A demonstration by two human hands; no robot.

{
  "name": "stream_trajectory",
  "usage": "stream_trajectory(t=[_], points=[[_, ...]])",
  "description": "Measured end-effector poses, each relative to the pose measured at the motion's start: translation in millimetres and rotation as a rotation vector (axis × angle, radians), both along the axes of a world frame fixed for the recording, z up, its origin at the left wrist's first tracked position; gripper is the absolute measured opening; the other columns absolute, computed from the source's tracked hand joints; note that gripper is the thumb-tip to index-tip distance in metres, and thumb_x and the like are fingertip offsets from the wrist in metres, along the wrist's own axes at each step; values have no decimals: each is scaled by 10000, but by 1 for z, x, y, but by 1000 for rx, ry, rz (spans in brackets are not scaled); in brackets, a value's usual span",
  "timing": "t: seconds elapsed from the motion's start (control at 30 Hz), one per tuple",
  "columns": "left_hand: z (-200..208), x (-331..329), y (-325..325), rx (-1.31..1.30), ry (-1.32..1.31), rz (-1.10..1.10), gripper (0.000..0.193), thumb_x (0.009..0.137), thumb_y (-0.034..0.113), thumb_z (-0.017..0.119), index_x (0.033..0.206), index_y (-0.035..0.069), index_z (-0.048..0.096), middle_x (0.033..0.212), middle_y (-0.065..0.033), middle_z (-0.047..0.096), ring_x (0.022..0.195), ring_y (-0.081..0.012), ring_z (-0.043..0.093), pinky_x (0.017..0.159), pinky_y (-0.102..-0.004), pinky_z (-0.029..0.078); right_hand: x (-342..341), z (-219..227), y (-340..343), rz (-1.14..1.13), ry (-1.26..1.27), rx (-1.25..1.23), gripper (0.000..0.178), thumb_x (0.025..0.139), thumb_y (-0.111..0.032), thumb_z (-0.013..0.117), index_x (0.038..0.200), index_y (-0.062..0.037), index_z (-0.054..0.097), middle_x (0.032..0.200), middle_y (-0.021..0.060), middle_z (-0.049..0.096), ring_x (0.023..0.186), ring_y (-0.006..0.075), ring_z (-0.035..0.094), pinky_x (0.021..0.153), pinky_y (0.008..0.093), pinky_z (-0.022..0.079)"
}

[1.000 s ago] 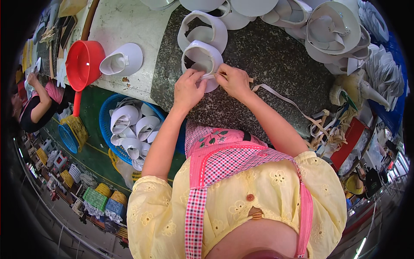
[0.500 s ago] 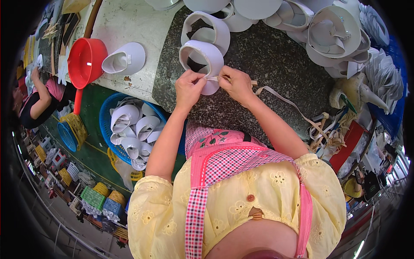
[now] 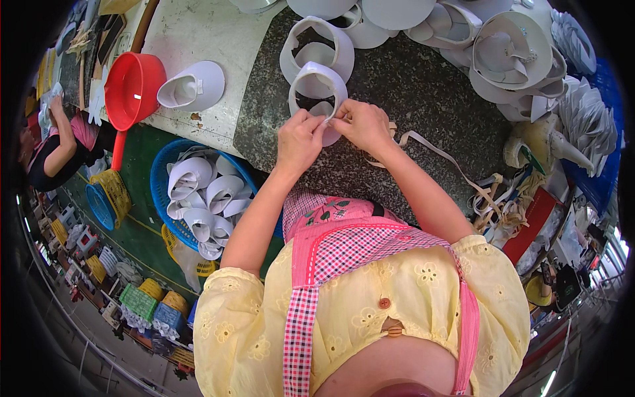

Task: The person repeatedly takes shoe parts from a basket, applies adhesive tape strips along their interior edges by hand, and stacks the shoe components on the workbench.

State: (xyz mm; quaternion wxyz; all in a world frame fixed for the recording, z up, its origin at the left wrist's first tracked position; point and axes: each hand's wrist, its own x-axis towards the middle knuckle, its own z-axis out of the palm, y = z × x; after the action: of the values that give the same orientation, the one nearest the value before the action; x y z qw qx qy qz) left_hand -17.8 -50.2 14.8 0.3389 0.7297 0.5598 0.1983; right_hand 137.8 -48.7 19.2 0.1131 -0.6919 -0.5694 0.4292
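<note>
Head view, big things first:
Stone slab: the dark speckled stone slab (image 3: 423, 86) is flat and rough-looking, and it is the biggest thing under the hands.
Pale tabletop: a smooth whitish tabletop (image 3: 198, 33) sits to the left of the stone slab.
White pile: many curved white cap pieces (image 3: 503, 53) are heaped along the far edge and right end of the stone slab; they look stiff and smooth.
Blue basket: a round blue plastic basket (image 3: 159, 178) with holes in its wall stands lower down, left of the stone slab, full of curled white pieces (image 3: 205, 198).
Red scoop: a shiny red plastic scoop (image 3: 132, 89) with a long handle lies on the pale top, well left of the stone slab.
Single cap piece: one white peaked piece (image 3: 192, 86) lies just left of the stone slab.
Strap: a long flat cream strap (image 3: 450, 159) snakes over the right part of the stone slab toward a tangle of more straps.
White band: a bent white band (image 3: 317, 83) shaped like a loop stands at the middle of the stone slab, touching both hands.
Left hand: the left hand (image 3: 299, 142) is curled, with its fingertips pinching the near end of the white band.
Right hand: the right hand (image 3: 364, 126) is curled too, pinching the same end of the band, right beside the left fingertips.
</note>
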Motion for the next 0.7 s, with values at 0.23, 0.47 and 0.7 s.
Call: stream_trajectory(t=[0.23,0.47,0.7], points=[[-2,6,-8,106,-6,41,99,726,78,607,804,28,641,690,-92,530,653,-275,563,602,-368,454,-3,2,5,55,-55,-8,224,656,-297,639,763,-100,634,642,115,621,649,279,622,606,386,475],[36,-14,8,541,94,115,91,699,30,618,788,8,621,662,-91,526,601,-266,533,556,-360,434,0,-7,12,-43,-379,237,160,689,-289,599,699,-130,588,591,115,593,578,284,611,537,417,464],[-22,-171,64,343,445,548,288,742,205,631,984,62,567,1005,-139,545,864,-304,559,732,-379,452,55,-23,3,-380,257,272,147,709,-165,636,682,-42,559,542,4,543,497,68,477,501,230,381]])
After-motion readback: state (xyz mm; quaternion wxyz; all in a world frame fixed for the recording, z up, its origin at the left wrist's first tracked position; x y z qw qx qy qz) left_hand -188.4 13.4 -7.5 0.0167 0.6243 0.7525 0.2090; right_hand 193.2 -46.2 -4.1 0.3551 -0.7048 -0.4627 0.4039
